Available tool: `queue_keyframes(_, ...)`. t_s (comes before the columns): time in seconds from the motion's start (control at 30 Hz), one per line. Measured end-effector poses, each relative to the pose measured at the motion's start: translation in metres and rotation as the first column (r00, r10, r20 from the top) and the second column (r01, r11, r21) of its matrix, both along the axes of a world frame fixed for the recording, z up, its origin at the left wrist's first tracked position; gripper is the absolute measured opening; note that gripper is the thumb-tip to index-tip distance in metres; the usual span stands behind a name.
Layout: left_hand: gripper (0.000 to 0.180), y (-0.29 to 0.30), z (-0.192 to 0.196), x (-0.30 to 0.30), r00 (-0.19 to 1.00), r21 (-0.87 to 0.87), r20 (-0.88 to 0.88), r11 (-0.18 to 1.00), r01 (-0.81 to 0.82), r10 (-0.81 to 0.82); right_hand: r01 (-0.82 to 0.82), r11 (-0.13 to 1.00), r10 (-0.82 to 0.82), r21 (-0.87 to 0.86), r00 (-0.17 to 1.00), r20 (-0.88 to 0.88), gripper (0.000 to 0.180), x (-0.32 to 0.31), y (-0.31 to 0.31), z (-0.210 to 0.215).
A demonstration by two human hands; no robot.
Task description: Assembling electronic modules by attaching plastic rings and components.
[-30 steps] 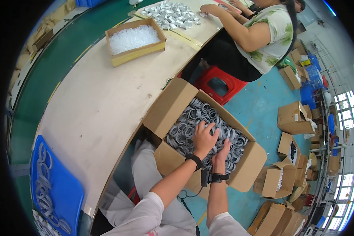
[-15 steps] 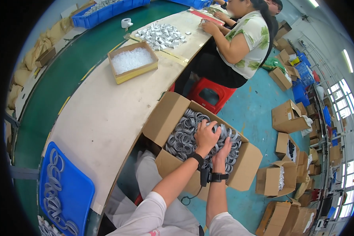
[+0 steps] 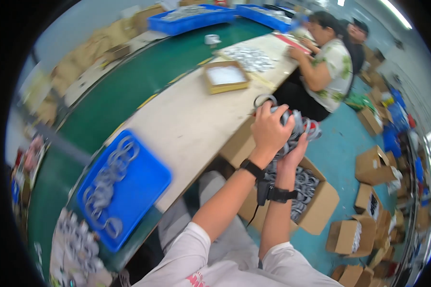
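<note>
My left hand (image 3: 270, 133) and my right hand (image 3: 294, 154) are raised together, both closed around a bunch of grey rings (image 3: 297, 125). One ring sticks out beyond the left fingers, and others bulge past the right hand. Below them stands an open cardboard box (image 3: 324, 210) with many more grey rings (image 3: 305, 187) inside, partly hidden by my forearms. To the left, a blue tray (image 3: 146, 179) lies at the table's near end. A row of grey rings (image 3: 111, 174) runs along its left side.
The pale worktable (image 3: 172, 126) carries a shallow carton (image 3: 225, 88) of white pieces and a heap of small metallic parts (image 3: 251, 58). Along its left runs a green belt (image 3: 115, 95). A co-worker (image 3: 333, 71) sits at the far right side. Several cardboard boxes (image 3: 342, 237) stand on the floor.
Both hands have come up out of the box, lifting a bunch of rings. The view has swung left, bringing the blue tray further in.
</note>
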State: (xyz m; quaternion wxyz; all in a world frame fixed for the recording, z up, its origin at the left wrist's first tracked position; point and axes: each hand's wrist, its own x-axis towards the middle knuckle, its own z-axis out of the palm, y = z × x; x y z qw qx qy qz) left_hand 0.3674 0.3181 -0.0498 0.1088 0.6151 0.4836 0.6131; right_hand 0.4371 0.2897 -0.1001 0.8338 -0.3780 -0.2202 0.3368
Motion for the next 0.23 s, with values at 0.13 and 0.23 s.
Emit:
queue_keyframes(0.13, 0.028, -0.031, 0.051, -0.108, 0.985, -0.006, 0.008, 0.985, -0.174, 0.174, -0.313, 0.942, 0.317, 0.123, 0.948, -0.015, 0.041, -0.099, -0.004, 0.046)
queue_keyframes(0.23, 0.025, -0.069, 0.061, -0.198, 0.904, 0.080, 0.059, 0.901, -0.426, 0.423, -0.455, 0.883, 0.456, 0.117, 0.890, 0.020, 0.043, -0.176, -0.015, 0.044)
